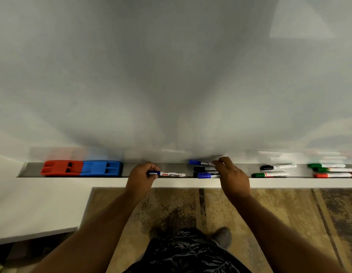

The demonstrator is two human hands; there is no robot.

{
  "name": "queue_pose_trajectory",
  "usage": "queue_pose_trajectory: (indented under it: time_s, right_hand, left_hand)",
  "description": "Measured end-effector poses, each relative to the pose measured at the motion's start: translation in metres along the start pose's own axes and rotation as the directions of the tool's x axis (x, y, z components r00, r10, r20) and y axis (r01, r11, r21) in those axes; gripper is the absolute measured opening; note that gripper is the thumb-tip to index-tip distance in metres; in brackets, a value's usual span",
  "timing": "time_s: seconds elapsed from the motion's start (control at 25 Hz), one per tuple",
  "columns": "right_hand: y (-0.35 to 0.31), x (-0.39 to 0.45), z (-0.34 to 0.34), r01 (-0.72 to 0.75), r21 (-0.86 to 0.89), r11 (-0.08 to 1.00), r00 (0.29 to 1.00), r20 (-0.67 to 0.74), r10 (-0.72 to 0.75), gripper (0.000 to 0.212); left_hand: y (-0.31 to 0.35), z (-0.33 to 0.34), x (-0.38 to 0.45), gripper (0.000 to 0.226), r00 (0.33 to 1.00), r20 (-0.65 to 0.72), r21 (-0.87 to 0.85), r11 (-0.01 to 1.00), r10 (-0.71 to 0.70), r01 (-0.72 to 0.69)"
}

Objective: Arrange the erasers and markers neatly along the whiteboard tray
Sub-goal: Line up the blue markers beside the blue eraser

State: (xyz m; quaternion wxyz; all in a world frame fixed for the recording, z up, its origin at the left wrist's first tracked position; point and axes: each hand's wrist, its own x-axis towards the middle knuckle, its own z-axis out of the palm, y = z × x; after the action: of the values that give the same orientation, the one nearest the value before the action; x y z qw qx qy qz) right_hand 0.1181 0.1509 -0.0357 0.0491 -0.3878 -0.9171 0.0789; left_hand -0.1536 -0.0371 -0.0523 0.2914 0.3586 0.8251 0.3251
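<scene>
Two hands, left hand [140,174] and right hand [233,175], each have fingers closed on one blue marker, beside two erasers [81,168].

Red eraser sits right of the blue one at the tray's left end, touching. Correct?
Not quite. In the head view the red eraser sits left of the blue eraser, not right. They do touch, at the left end of the tray.

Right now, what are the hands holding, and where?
The left hand pinches a blue-capped whiteboard marker at its cap end. The right hand grips another blue-capped marker by its barrel end.
</scene>
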Motion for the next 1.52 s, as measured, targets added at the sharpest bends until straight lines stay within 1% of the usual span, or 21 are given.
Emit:
queue_pose_trajectory:
  time_s: [0.08,0.2,0.32,0.4,0.6,0.68,0.76,0.8,0.88,0.92,0.96,1.04,1.12,1.2,1.28,1.36,1.44,1.48,1.52]
  right_hand:
    - [-0.023,0.003,0.0,0.03,0.06,0.998,0.999,-0.028,-0.029,0.052]
    - [-0.064,0.011,0.005,0.083,0.148,0.985,0.996,-0.024,-0.081,0.044]
    - [-0.101,0.021,0.022,0.109,0.142,0.984,0.993,0.034,-0.114,0.039]
    - [-0.119,0.025,0.036,0.108,0.127,0.986,0.99,0.079,-0.118,0.041]
    - [-0.146,0.035,0.053,0.066,0.132,0.989,0.983,0.16,-0.087,0.043]
    - [-0.147,0.034,0.053,0.02,0.175,0.984,0.983,0.176,-0.051,0.042]
    - [-0.145,0.027,0.05,-0.054,0.256,0.965,0.988,0.156,0.014,0.043]
    - [-0.143,0.022,0.048,-0.075,0.306,0.949,0.99,0.136,0.034,0.039]
    - [-0.138,0.011,0.045,-0.064,0.4,0.914,0.996,0.082,0.034,0.023]
    - [-0.137,0.008,0.044,-0.066,0.428,0.901,0.997,0.064,0.042,0.014]
    - [-0.135,0.006,0.044,-0.075,0.437,0.896,0.997,0.057,0.056,0.01]
    - [-0.136,0.008,0.048,-0.106,0.398,0.911,0.994,0.049,0.095,0.026]
    - [-0.139,0.012,0.052,-0.095,0.304,0.948,0.995,0.016,0.095,0.041]
    - [-0.145,0.018,0.055,-0.025,0.222,0.975,0.996,-0.073,0.042,0.043]
    - [-0.152,0.027,0.058,0.009,0.197,0.98,0.989,-0.149,0.021,0.039]
    - [-0.159,0.03,0.059,0.019,0.201,0.979,0.986,-0.169,0.015,0.042]
    - [-0.161,0.028,0.059,0.001,0.262,0.965,0.987,-0.157,0.041,0.045]
    - [-0.16,0.025,0.06,-0.05,0.333,0.942,0.986,-0.131,0.099,0.046]
    - [-0.159,0.021,0.061,-0.133,0.422,0.897,0.979,-0.087,0.187,0.046]
  left_hand:
    - [-0.005,-0.004,0.003,0.033,1.0,0.009,0.035,0.999,0.007,-0.008]
    - [-0.014,-0.004,0.005,0.034,0.999,0.019,-0.023,0.999,-0.047,0.047]
    - [-0.022,-0.007,0.009,0.044,0.997,-0.001,-0.102,0.991,-0.081,0.081]
    - [-0.026,-0.01,0.009,0.047,0.996,0.003,-0.136,0.987,-0.091,0.09]
    - [-0.034,-0.016,0.009,0.043,0.997,-0.027,-0.125,0.99,-0.07,0.066]
    - [-0.034,-0.015,0.008,0.042,0.997,-0.041,-0.115,0.992,-0.058,0.053]
    - [-0.035,-0.014,0.007,0.041,0.997,-0.051,-0.098,0.994,-0.054,0.049]
    - [-0.036,-0.014,0.007,0.042,0.997,-0.052,-0.099,0.994,-0.053,0.048]
    - [-0.037,-0.014,0.008,0.043,0.997,-0.051,-0.141,0.989,-0.061,0.054]
    - [-0.038,-0.015,0.008,0.044,0.996,-0.047,-0.169,0.984,-0.07,0.061]
    - [-0.039,-0.017,0.009,0.044,0.996,-0.042,-0.19,0.98,-0.074,0.064]
    - [-0.041,-0.018,0.009,0.045,0.996,-0.039,-0.222,0.972,-0.082,0.072]
    - [-0.042,-0.02,0.008,0.044,0.994,-0.047,-0.264,0.961,-0.101,0.085]
    - [-0.043,-0.02,0.007,0.043,0.992,-0.068,-0.277,0.957,-0.109,0.086]
    - [-0.042,-0.019,0.006,0.044,0.99,-0.096,-0.248,0.966,-0.102,0.075]
    - [-0.038,-0.016,0.004,0.044,0.989,-0.128,-0.187,0.981,-0.073,0.049]
    - [-0.034,-0.014,0.002,0.041,0.988,-0.147,-0.124,0.992,-0.038,0.02]
    - [-0.032,-0.014,0.001,0.04,0.987,-0.155,-0.098,0.995,-0.027,0.012]
    - [-0.031,-0.014,0.0,0.038,0.985,-0.169,-0.081,0.997,-0.025,0.012]
